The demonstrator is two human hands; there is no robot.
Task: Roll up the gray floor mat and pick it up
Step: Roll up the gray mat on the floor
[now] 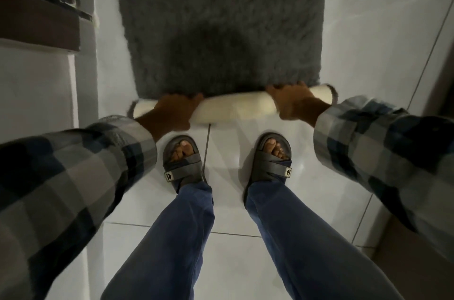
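Note:
A shaggy gray floor mat (221, 12) lies flat on the white tiles, stretching away from me. Its near edge is curled into a short roll (235, 105) that shows the cream underside. My left hand (175, 109) grips the roll left of its middle, fingers wrapped over the top. My right hand (292, 101) grips it toward the right end in the same way. Both ends of the roll stick out past my hands. The roll rests on the floor just ahead of my toes.
My feet in dark sandals (183, 162) stand on the white tile floor (231, 206) right behind the roll. A dark wooden step or frame (39, 20) and a white wall edge border the mat on the left. A brown edge (439, 78) runs along the right.

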